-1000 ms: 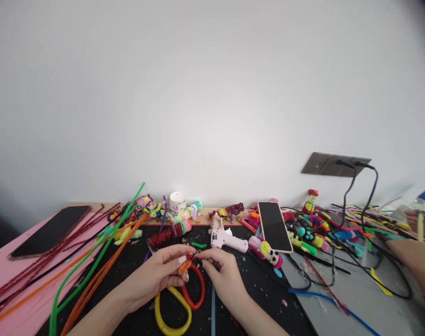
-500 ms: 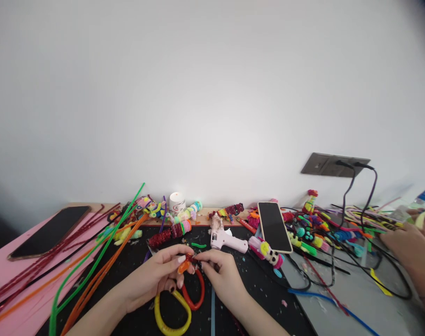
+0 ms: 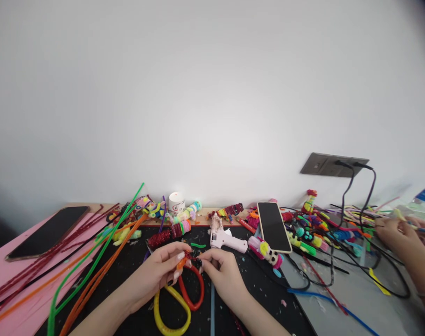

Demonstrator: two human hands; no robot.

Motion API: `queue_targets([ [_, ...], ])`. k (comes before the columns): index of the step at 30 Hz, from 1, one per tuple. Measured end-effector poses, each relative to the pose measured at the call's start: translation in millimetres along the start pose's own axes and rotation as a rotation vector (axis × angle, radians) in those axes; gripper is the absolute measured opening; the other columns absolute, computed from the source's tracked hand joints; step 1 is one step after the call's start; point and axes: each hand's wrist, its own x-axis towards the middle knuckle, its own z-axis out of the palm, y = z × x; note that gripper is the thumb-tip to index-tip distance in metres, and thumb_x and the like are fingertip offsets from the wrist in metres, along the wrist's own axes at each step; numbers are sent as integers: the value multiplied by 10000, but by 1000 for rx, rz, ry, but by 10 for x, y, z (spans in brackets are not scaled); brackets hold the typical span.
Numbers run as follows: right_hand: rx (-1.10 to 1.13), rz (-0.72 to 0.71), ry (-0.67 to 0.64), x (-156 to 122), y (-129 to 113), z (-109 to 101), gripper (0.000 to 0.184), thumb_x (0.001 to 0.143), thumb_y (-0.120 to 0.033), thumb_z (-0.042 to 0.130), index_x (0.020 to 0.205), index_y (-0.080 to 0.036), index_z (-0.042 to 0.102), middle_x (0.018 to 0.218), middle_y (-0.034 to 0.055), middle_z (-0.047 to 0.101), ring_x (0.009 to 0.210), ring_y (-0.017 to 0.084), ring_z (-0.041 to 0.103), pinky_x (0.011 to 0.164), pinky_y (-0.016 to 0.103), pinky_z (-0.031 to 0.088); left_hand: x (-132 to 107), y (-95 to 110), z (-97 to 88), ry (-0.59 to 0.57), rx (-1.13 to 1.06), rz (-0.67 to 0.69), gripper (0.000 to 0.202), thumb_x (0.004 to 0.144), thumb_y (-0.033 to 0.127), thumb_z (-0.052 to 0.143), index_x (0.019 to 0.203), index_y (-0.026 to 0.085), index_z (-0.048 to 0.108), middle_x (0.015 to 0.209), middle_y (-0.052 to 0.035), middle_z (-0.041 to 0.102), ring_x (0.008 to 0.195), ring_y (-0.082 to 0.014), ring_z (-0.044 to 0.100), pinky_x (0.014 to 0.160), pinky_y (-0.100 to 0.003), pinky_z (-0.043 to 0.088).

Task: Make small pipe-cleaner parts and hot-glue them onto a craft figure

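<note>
Both my hands meet low in the middle over a black mat (image 3: pixel 135 261). My left hand (image 3: pixel 156 275) pinches a small pipe-cleaner piece (image 3: pixel 186 259) of orange, red and black fuzz. My right hand (image 3: pixel 224 275) pinches the same piece from the other side, fingers closed on it. Below the hands lie scissors (image 3: pixel 179 303) with one yellow loop and one red loop.
A pink glue gun (image 3: pixel 226 239) lies just behind my hands. Two phones lie flat, one (image 3: pixel 273 226) in the middle and another (image 3: pixel 46 231) far left on a pink sheet (image 3: pixel 9 261). Long pipe cleaners (image 3: pixel 93 261) fan out left. Another person's hands (image 3: pixel 404 238) work among cables and craft bits at right.
My hands have shifted slightly up and apart around the small piece, still pinching it. The other person's hands at right have moved left and up over the pile.
</note>
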Motion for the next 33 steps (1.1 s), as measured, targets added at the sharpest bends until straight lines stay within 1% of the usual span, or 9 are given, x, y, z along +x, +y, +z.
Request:
queue_targets([
  [8, -129, -104, 15, -83, -19, 35, 170, 752, -102, 534, 691, -152, 685, 531, -32, 516, 452, 85, 379, 450, 199, 288, 23, 10, 33, 159, 457, 252, 210, 791, 332, 561, 923, 199, 655, 556, 37, 543, 522, -141, 490, 544, -236, 386],
  [12, -144, -166, 6, -111, -36, 55, 160, 755, -113, 532, 690, -154, 672, 545, -28, 516, 458, 89, 397, 467, 203, 314, -31, 44, 63, 223, 656, 408, 190, 813, 286, 523, 897, 240, 687, 654, 0, 602, 566, -170, 534, 597, -257, 417],
  [16, -154, -248, -30, -144, -88, 31, 161, 767, -119, 527, 774, -173, 678, 572, -17, 547, 493, 111, 471, 503, 212, 371, -40, 40, 63, 233, 703, 495, 201, 808, 271, 530, 898, 267, 710, 766, -26, 644, 612, -185, 553, 650, -269, 425],
  [18, -150, -305, -42, -141, -103, -9, 191, 793, -128, 505, 870, -189, 669, 671, 13, 613, 587, 138, 542, 573, 229, 425, -20, 24, 48, 237, 631, 449, 207, 799, 281, 547, 944, 263, 693, 739, -17, 648, 605, -182, 556, 651, -273, 434],
  [20, -173, -360, 16, -105, -90, -66, 251, 814, -119, 461, 978, -201, 633, 854, 54, 654, 764, 179, 586, 697, 276, 458, 7, 9, 28, 238, 487, 370, 240, 792, 301, 565, 1011, 245, 646, 739, -8, 650, 580, -167, 553, 617, -269, 444],
  [22, -267, -368, 169, -40, -42, -132, 330, 804, -88, 411, 1061, -205, 583, 986, 84, 631, 919, 218, 562, 815, 343, 439, 33, 2, 8, 240, 310, 299, 289, 786, 321, 585, 1059, 228, 587, 798, -11, 654, 575, -145, 550, 581, -255, 453],
  [25, -548, -268, 345, 73, 79, -226, 473, 697, -53, 418, 1135, -191, 526, 1142, 113, 551, 1039, 275, 482, 870, 420, 390, 55, 10, -17, 270, 85, 236, 304, 767, 326, 628, 1041, 208, 566, 874, -16, 655, 612, -112, 550, 602, -228, 470],
  [29, -856, -87, 339, 163, 238, -309, 568, 594, -49, 463, 1146, -161, 538, 1082, 139, 558, 972, 315, 488, 819, 441, 369, 65, 30, -46, 258, -139, 188, 234, 761, 284, 662, 966, 192, 597, 883, -15, 667, 643, -85, 555, 660, -205, 485],
  [33, -943, -59, 287, 187, 303, -354, 515, 617, -93, 501, 1123, -172, 561, 930, 116, 595, 900, 303, 505, 771, 401, 364, 88, 12, -83, 221, -313, 133, 168, 767, 180, 664, 929, 189, 618, 825, -7, 649, 626, -71, 562, 626, -173, 503],
])
